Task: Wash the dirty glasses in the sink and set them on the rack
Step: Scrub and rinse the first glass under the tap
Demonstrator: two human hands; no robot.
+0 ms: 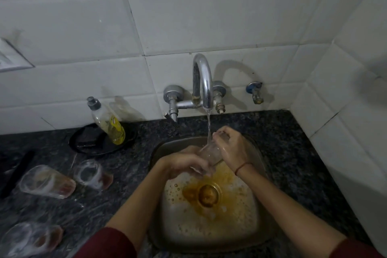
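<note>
No writing can be read; the dish soap bottle [109, 124], up and to the left of the left hand [185, 162], carries a yellow label too blurred to make out

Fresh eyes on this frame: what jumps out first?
Over the sink, the left hand and right hand grip a tilted glass under the running tap. Below them, an orange-brown stain spreads around the drain. Three dirty glasses sit on the dark counter, left of the sink.
</note>
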